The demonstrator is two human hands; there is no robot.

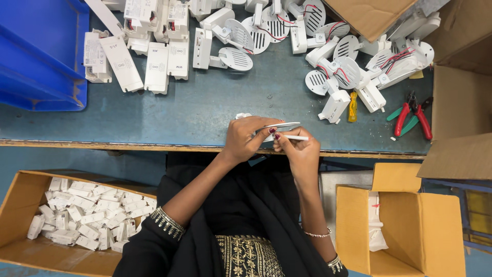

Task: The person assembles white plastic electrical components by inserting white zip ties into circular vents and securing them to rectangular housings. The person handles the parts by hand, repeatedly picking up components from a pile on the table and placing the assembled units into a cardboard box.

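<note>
Head cam, straight down, close over workbench [205, 110] edge.

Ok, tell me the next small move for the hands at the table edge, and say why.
Probably press the thin white pen-like tool in the right hand onto the flat white part that the left hand steadies. Its tip already lies against that part, and both hands are closed around it at the table edge.

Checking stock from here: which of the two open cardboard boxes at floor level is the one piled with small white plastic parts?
The cardboard box on the left, below the blue bin. White parts cover its bottom, while the right box holds only a white bag.
</note>
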